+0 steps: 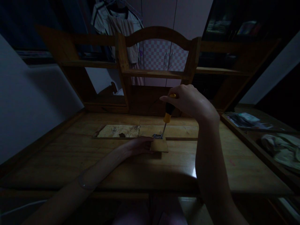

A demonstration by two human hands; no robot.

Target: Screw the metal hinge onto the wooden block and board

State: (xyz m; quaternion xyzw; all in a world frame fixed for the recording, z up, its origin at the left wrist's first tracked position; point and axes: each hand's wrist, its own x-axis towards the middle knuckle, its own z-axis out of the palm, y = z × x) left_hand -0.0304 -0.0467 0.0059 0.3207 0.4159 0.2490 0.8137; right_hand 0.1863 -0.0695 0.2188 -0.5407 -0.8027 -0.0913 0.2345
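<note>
The right hand (187, 98) was closed around the handle of a yellow-and-black screwdriver with a thin metal shaft (169, 108), with the wrist bent above it. The left hand (138, 145) gripped the left edge of a small, flat, light-brown wooden board (159, 145); how its hidden fingers were placed below, I cannot tell. The screwdriver lay downward from the right hand, its long axis steep and leaning a little, so that the tip was further left than the handle. This tip reached the right end of a small silver metal fitting, similar to a hinge (157, 136), at the far edge of the board. Whether it sat in a screw was too small to see. The left hand was the nearer one to the fitting, just beside it at the left and on the near side; the right hand stood higher, to the right. Beneath was the varnished yellow-brown wooden tabletop (131, 165), with a pale, worn strip (118, 131) behind the left hand. Farther away rose a brown wooden shelf unit with an arched top (157, 74).
</note>
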